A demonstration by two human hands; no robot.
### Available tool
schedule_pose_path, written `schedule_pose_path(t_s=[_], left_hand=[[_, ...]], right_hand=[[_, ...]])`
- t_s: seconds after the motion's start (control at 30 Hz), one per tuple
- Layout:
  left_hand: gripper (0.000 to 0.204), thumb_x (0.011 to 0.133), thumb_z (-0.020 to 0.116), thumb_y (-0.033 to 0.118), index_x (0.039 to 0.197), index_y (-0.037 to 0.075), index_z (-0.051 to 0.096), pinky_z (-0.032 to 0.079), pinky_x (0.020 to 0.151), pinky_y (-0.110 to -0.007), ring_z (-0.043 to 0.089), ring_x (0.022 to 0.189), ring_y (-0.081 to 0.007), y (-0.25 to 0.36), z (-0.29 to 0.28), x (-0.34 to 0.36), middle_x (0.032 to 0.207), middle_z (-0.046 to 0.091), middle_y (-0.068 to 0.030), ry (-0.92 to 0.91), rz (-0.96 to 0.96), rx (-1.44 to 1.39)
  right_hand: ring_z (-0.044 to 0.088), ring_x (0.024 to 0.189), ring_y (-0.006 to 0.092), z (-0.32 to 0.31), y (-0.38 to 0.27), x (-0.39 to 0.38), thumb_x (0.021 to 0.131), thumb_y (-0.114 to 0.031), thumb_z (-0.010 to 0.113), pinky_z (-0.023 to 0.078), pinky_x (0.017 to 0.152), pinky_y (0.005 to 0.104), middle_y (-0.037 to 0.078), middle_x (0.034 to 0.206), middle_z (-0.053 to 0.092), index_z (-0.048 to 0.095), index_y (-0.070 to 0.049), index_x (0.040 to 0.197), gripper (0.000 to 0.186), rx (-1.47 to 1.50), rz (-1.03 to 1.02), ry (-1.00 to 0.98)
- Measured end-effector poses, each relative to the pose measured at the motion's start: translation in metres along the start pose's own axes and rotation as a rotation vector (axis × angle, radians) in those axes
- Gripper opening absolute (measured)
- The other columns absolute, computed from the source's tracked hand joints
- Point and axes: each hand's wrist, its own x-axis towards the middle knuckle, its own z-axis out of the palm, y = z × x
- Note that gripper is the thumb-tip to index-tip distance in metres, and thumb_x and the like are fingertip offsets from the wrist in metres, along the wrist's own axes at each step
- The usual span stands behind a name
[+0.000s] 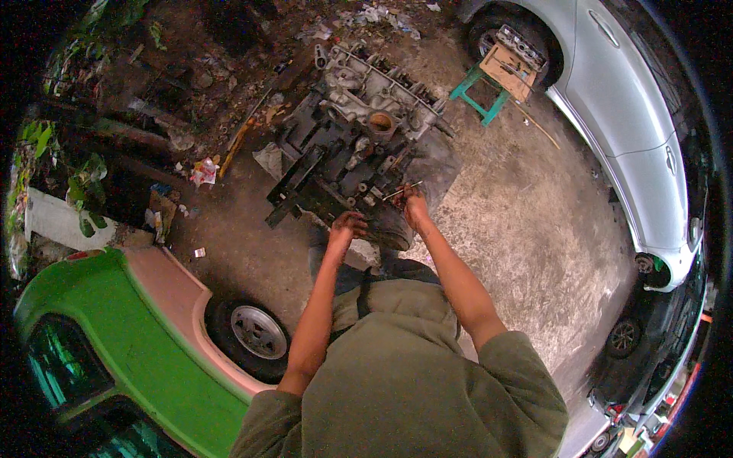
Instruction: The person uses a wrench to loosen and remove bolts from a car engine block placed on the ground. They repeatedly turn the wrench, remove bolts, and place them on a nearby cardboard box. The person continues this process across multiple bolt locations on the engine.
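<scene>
In front of me stands a dirty engine [374, 145], with grey metal castings at its far side and dark, greasy parts toward me. My right hand [414, 210] is closed on a slim metal rod-like tool [402, 191], held slantwise over the engine's near right part; its exact kind is too small to tell. At the near edge, left of the right hand, my left hand [349, 227] has its fingers curled against the engine. Whatever lies in those fingers is hidden. A black metal bracket [298, 183] juts out on the engine's left.
A green stool [489, 95] at the far right bears a board with metal parts. The silver car [626, 99] stands on the right, a green and pink car body [153, 328] at lower left, beside a wheel [256, 332]. Litter [205, 171] lies along the left ground.
</scene>
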Motion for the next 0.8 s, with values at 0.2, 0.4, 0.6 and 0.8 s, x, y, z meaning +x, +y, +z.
schedule_pose_path(t_s=[0.2,0.4,0.6,0.8], left_hand=[[0.026,0.097,0.049,0.028,0.109,0.008,0.059,0.049,0.068,-0.032,0.063,0.074,-0.0161,0.002,-0.001,0.003,0.089,0.067,-0.0075,0.034,-0.007,0.081],[0.027,0.098,0.048,0.03,0.111,0.008,0.058,0.048,0.068,-0.032,0.063,0.074,-0.0157,0.002,-0.003,-0.002,0.091,0.067,-0.0068,0.016,0.005,0.033],[0.024,0.096,0.047,0.026,0.108,0.009,0.059,0.047,0.068,-0.031,0.063,0.073,-0.0159,-0.003,-0.005,-0.003,0.088,0.066,-0.0067,0.028,0.018,0.016],[0.025,0.093,0.05,0.028,0.104,0.008,0.062,0.046,0.068,-0.03,0.063,0.073,-0.0152,0.009,-0.016,0.0,0.088,0.067,-0.0066,0.053,-0.015,0.013]], right_hand=[[0.059,0.064,0.0226,0.024,-0.027,-0.017,0.096,-0.009,0.041,0.045,0.058,0.033,0.012,0.071,0.06,0.054,-0.001,0.099,0.016,-0.014,0.112,-0.008],[0.061,0.065,0.0225,0.016,-0.011,-0.002,0.095,-0.008,0.04,0.046,0.058,0.0322,0.012,0.074,0.062,0.055,-0.002,0.101,0.017,0.032,0.175,0.013],[0.061,0.08,0.0311,0.034,-0.001,-0.054,0.091,-0.009,0.047,0.049,0.069,0.0371,0.016,0.088,0.063,0.051,-0.002,0.115,0.025,-0.832,-0.571,-0.054],[0.047,0.114,0.0406,0.046,-0.025,-0.123,0.076,0.0,0.06,0.043,0.093,0.0448,0.024,0.125,0.047,0.04,-0.003,0.134,0.061,-1.603,-0.479,-0.438]])
